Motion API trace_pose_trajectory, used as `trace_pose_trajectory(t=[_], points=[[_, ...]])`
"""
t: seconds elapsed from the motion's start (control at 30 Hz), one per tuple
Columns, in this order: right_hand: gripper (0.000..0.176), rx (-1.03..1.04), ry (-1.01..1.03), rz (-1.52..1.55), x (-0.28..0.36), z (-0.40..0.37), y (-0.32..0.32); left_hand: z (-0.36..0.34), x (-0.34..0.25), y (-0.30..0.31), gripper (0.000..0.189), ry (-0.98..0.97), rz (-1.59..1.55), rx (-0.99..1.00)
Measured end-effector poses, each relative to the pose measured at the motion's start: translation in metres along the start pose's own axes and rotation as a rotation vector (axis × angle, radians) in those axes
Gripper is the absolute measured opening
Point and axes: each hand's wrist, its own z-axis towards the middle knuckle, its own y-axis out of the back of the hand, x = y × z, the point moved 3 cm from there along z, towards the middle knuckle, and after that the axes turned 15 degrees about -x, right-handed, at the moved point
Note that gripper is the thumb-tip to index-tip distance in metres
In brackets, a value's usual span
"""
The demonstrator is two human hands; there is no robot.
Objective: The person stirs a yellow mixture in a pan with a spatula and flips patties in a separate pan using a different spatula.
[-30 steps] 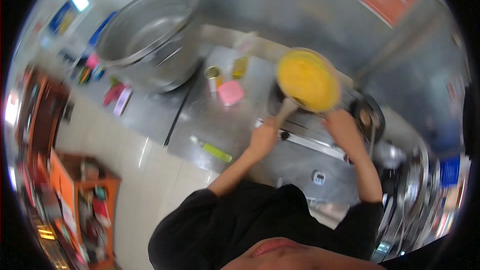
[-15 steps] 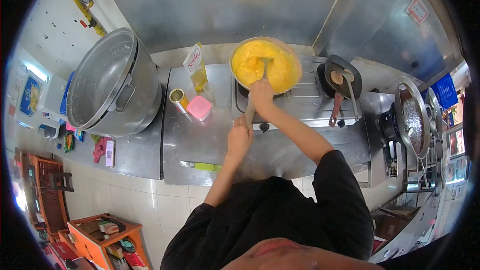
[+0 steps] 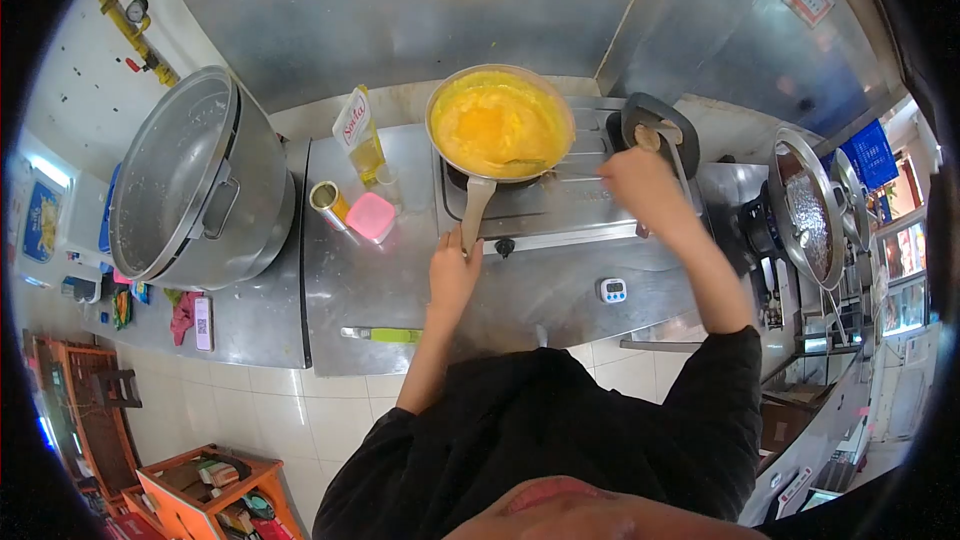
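Observation:
My left hand (image 3: 455, 275) is wrapped around the beige handle (image 3: 478, 210) of a frying pan on the stove. Yellow, egg-like mixture (image 3: 490, 125) fills the pan (image 3: 566, 115), thicker in the middle. To the pan's right, my right hand (image 3: 640, 185) is closed on a thin metal utensil (image 3: 527, 161). Its head lies in the mixture at the near right side; it looks like a fork or slotted turner, too small to tell. Just beyond the right hand is a dark square pan (image 3: 688, 145) with brown pieces (image 3: 648, 137) inside, its handle partly hidden by my forearm.
Left of the stove (image 3: 545, 205) stand an oil pouch (image 3: 365, 150), an open can (image 3: 328, 200) and a pink container (image 3: 371, 217). A green-handled knife (image 3: 385, 334) and a timer (image 3: 613, 290) lie nearer me. A large pot (image 3: 265, 210) stands left, a wok (image 3: 812, 215) right.
My right hand has moved right, from over the frying pan to beside the dark pan, and the utensil now lies low across the pan's right side. My left hand stays on the handle.

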Motion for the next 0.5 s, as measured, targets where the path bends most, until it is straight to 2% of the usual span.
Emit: trace_pose_trajectory(t=[0.03,0.1,0.17,0.3,0.37,0.5], points=[[0.007,0.014,0.011,0.074,-0.002,0.009,0.034,0.000,0.000,0.001,0.039,0.019,-0.005,0.000],[0.008,0.033,0.026,0.155,0.004,0.012,0.049,0.000,-0.001,0.001,0.039,0.036,-0.008,0.001],[0.009,0.065,0.102,-0.033,0.031,0.007,0.040,-0.001,-0.003,0.002,0.039,0.043,-0.011,0.009],[0.011,0.106,0.066,-0.023,0.049,0.001,-0.029,-0.002,-0.001,0.001,0.039,0.059,-0.010,0.007],[0.013,-0.044,-0.169,0.016,0.035,0.011,-0.054,-0.004,0.003,-0.001,0.039,0.076,-0.022,-0.008],[0.013,-0.176,-0.194,0.000,0.026,0.045,-0.095,-0.003,0.003,0.000,0.037,-0.016,-0.065,-0.079]])
